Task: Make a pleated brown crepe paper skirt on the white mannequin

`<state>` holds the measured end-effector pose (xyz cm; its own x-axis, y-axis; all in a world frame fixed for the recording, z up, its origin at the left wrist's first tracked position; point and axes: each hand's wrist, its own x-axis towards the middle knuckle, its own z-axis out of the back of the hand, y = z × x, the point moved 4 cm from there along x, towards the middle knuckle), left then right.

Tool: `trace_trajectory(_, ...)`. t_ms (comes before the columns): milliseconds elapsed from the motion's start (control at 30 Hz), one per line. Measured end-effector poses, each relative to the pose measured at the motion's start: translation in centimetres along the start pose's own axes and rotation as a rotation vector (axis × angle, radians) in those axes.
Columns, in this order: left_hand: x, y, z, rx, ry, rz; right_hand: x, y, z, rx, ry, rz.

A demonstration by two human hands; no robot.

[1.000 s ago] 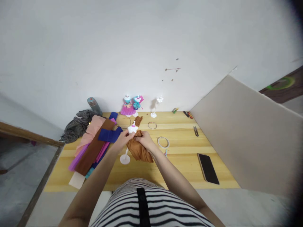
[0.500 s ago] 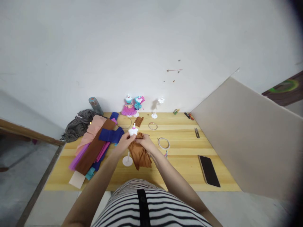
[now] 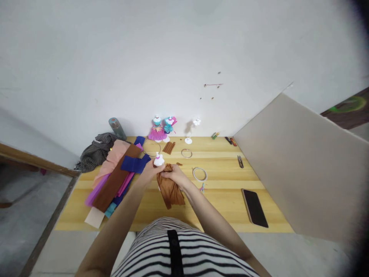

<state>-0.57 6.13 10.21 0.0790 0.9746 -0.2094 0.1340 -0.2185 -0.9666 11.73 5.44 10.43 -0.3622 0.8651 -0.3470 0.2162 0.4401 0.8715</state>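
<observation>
My left hand (image 3: 149,170) is closed around a small white mannequin (image 3: 158,159), just under its shoulders. The mannequin leans, and its round base is hidden behind the cloth. Gathered brown fabric (image 3: 172,192) hangs from its side, with pleats fanning down towards me. My right hand (image 3: 175,175) pinches the top of this fabric, close against the mannequin. A small brown scrap (image 3: 179,164) lies on the table just beyond my right hand.
Fabric strips (image 3: 115,177) lie piled on the left of the wooden table (image 3: 225,207). Dressed mannequins (image 3: 157,132) and a bare one (image 3: 196,122) stand by the wall. Wire coils (image 3: 200,174), thread snips (image 3: 240,162) and a phone (image 3: 255,207) lie right. A bottle (image 3: 117,127) stands back left.
The mannequin has tilted and shifted slightly left in my left hand, and its round base has gone out of sight. My right hand stays on the brown fabric.
</observation>
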Motion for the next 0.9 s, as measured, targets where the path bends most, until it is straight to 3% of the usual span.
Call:
trace_trajectory(233,0.7,0.8,1.3,0.104,-0.124,-0.020,-0.3,-0.4,0.3,-0.023,0.010,-0.029)
trace_trajectory(400,0.8,1.0,1.7,0.127,-0.085,-0.016,-0.8,-0.8,1.8,-0.034,-0.014,-0.040)
trace_trajectory(633,0.8,0.6,0.3,0.066,-0.007,0.034,-1.1,-0.2,1.5,-0.056,0.011,0.008)
trace_trajectory(900,0.0,-1.3,-0.8,0.016,-0.028,0.046,-1.8,1.7,0.0,-0.107,0.102,0.125)
